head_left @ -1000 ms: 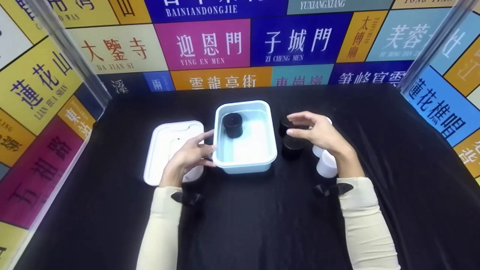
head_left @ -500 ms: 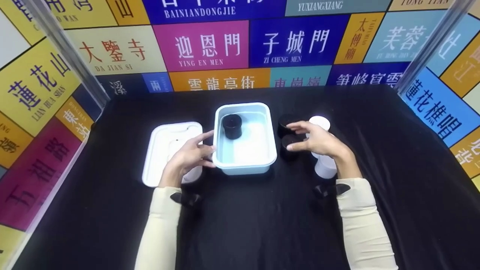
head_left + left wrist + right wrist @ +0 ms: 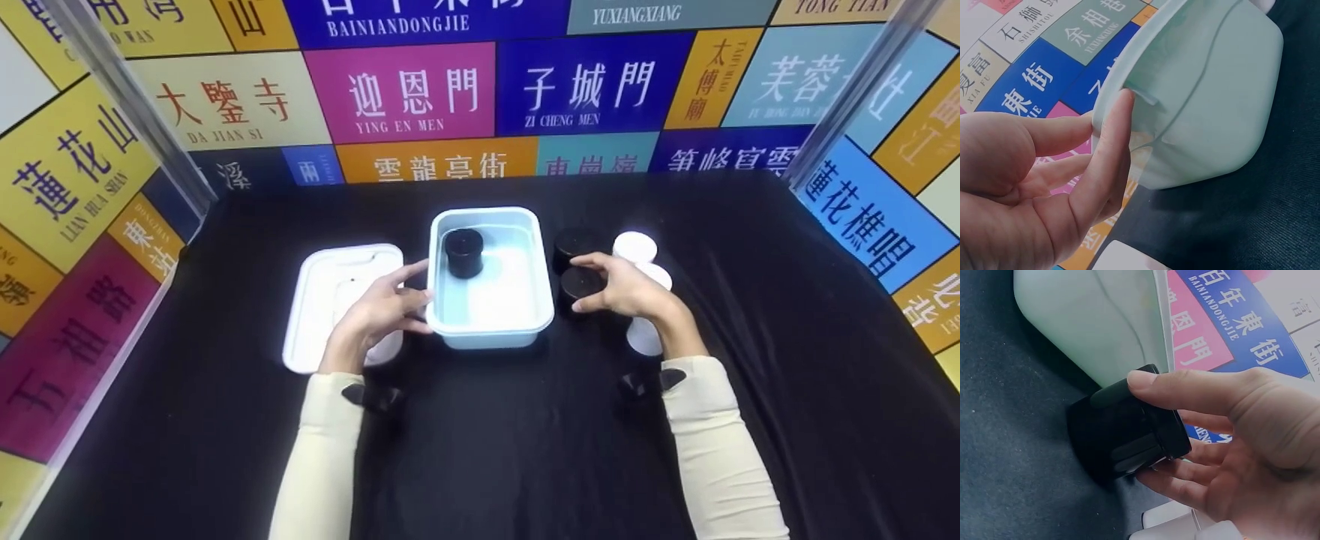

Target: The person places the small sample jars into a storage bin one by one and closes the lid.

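Observation:
My right hand [image 3: 626, 289] grips the nearer of two black lidded jars [image 3: 581, 283], thumb on one side and fingers on the other. In the right wrist view, the thumb lies along the lid of this black jar [image 3: 1109, 430]. My left hand [image 3: 382, 307] has its fingers spread and fairly straight against the left side of a pale blue-green plastic container [image 3: 495, 339]. The left wrist view shows fingertips [image 3: 1125, 97] right at the container's rim. Inside the container, a black jar [image 3: 464, 253] stands upright near the back left. A second black jar [image 3: 574, 244] stands just behind the gripped one.
A white lid [image 3: 319, 307] lies left of the container, with a rounded white item [image 3: 386, 349] partly behind my left hand. Several white-topped jars [image 3: 634, 246] stand in a row right of the black ones. Printed colourful panels [image 3: 420, 90] wall the black-covered table [image 3: 480, 450].
My right hand has moved down and slightly left, from above the two black jars to around the nearer one, which it now grips. My left hand stays at the container.

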The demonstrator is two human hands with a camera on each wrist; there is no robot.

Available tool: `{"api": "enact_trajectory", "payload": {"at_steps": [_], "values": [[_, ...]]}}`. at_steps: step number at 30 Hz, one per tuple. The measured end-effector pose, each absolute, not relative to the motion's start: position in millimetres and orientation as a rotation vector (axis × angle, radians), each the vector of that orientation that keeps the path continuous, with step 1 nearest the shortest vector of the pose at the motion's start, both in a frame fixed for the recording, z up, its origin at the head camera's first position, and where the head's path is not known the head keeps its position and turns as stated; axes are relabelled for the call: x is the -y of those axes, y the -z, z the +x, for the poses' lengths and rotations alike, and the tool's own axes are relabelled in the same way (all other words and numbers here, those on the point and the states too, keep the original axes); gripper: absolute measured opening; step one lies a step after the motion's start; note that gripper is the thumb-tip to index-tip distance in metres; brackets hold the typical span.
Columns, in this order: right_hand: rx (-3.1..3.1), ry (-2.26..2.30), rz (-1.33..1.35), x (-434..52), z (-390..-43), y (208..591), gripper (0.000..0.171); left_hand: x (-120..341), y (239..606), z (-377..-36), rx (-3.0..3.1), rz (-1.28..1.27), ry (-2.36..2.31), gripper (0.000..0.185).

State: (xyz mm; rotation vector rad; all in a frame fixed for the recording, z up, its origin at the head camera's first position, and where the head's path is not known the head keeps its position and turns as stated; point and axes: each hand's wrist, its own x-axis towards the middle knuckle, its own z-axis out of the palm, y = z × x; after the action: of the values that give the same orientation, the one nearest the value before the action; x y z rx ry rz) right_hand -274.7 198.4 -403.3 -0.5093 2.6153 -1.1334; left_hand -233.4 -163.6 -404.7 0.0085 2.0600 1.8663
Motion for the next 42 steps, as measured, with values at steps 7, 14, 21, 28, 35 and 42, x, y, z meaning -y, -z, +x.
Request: {"api": "enact_trajectory", "payload": {"at_steps": [7,14,21,28,35,42], "values": [[-2.631,1.137,-0.428,-197,-274,402,0.075,163,406,-233,-2.056,0.0,-1.871,0.063],[-2.68,1.19,-0.333,-194,-274,395,0.071,165,405,-234,-2.041,-0.007,-1.889,0.063],[-2.725,1.27,-0.309,-193,-272,387,0.069,165,404,-234,-2.04,-0.007,-1.889,0.063],[-2.772,1.291,-0.296,-195,-269,375,0.067,163,404,-236,-2.042,-0.002,-1.88,0.063],[-2.796,1.33,-0.331,-196,-270,358,0.066,162,406,-237,-2.062,-0.021,-1.865,0.063],[-2.803,1.296,-0.359,-187,-278,341,0.066,164,405,-236,-2.059,-0.034,-1.856,0.063]]}}
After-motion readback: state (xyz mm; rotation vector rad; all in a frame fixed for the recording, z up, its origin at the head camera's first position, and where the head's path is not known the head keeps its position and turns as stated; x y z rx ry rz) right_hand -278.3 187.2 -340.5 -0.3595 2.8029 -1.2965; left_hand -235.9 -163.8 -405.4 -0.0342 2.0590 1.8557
